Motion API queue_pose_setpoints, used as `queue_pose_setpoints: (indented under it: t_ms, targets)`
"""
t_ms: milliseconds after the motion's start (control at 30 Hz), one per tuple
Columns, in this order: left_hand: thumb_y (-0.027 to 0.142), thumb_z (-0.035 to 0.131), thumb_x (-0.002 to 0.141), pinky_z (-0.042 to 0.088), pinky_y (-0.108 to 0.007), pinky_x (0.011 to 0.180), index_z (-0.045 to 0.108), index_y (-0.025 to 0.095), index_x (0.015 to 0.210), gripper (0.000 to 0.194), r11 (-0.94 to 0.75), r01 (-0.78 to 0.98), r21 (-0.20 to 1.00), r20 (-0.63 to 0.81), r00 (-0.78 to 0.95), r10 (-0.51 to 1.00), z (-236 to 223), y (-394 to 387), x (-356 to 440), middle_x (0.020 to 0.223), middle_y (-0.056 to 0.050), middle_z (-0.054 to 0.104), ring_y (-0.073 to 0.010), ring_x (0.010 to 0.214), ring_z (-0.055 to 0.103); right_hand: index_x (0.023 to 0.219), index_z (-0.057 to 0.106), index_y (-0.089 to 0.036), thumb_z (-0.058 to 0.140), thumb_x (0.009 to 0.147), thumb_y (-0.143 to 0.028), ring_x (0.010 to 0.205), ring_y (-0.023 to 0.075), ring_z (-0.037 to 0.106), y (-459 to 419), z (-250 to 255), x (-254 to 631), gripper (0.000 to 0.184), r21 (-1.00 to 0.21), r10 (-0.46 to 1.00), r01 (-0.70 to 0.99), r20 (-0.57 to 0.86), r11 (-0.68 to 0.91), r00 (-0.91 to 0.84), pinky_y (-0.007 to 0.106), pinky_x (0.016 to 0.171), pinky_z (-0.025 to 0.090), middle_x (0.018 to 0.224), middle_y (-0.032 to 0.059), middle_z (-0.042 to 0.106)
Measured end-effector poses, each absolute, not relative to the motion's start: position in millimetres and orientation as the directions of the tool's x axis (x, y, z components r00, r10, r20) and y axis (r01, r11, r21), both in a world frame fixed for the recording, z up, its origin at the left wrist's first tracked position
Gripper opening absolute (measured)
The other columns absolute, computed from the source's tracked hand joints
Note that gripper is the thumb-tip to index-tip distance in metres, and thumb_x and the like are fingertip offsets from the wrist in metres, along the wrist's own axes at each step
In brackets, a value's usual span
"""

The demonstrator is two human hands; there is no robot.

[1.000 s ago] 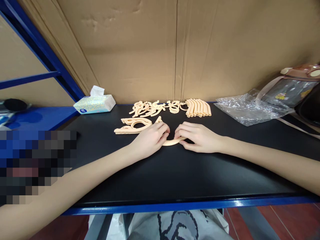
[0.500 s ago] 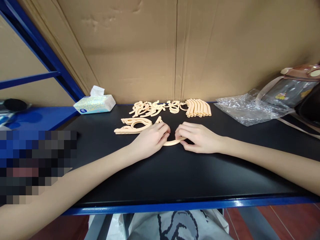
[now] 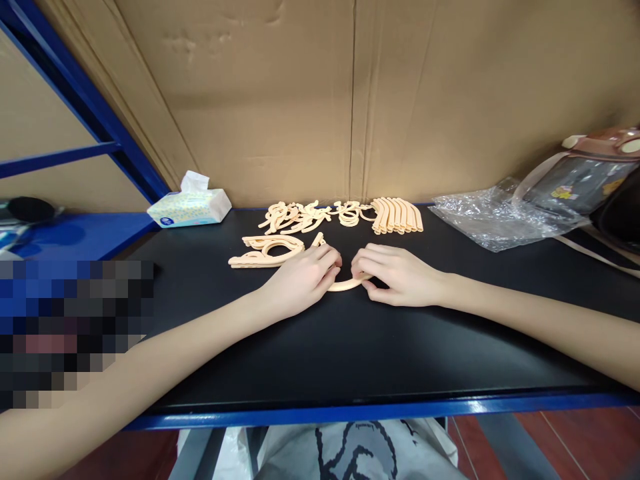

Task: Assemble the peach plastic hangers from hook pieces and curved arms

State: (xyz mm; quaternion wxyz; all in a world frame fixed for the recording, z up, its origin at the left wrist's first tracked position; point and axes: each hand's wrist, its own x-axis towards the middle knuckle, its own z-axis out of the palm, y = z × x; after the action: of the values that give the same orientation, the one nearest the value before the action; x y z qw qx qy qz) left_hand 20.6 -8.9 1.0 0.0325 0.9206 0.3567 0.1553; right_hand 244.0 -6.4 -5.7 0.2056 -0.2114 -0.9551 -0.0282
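Observation:
A curved beige plastic hanger piece [image 3: 345,286] lies low over the black tabletop, bridging both hands. My left hand [image 3: 309,279] has its fingers closed around the left end, and my right hand [image 3: 400,275] pinches the right end. Knuckles hide both ends and whatever joint may be there. From behind my left hand a short beige tip [image 3: 319,238] sticks up. Just left of that hand rest folded beige hanger parts [image 3: 240,263] with a ring-like curve between them.
Farther back lie a loose pile of small beige parts [image 3: 310,217], some ring-shaped pieces [image 3: 349,215] and a neat row of curved arms [image 3: 397,217]. A tissue pack [image 3: 190,207] stands back left. Clear plastic bag [image 3: 495,217] and strapped bottle [image 3: 590,177] are at right.
Both hands have crept very slightly to the right with the curved piece. Their grip looks the same, and the parts on the table have not moved.

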Motion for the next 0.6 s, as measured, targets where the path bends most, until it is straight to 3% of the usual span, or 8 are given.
queue_pose_setpoints:
  t_ms: [400,600]
  targets:
    - [0.023,0.032,0.097,0.048,-0.036,0.088,0.054,0.016,0.111,0.027,-0.758,0.649,0.064,0.284,0.716,0.637,1.2,-12.1,21.2,0.117,-0.008,0.061,-0.0215,0.102,0.06,0.094,0.055,-0.017,0.044,0.084,-0.012,0.084,0.0196,0.052,-2.7,-8.9,245.6,0.015,-0.019,0.478,0.52,0.425,0.854,-0.769,0.033,0.079,0.042,0.092,0.0065,0.06]
    - [0.006,0.035,0.087,0.049,-0.036,0.09,0.049,0.012,0.125,0.041,-0.79,0.612,-0.04,0.247,0.772,0.585,3.1,-14.2,20.5,0.127,-0.011,0.058,-0.0228,0.112,0.058,0.092,0.056,-0.017,0.039,0.093,-0.022,0.082,0.0174,0.055,-4.5,-8.5,245.5,0.018,-0.032,0.537,0.583,0.431,0.812,-0.725,0.03,0.074,0.044,0.089,0.0048,0.063]
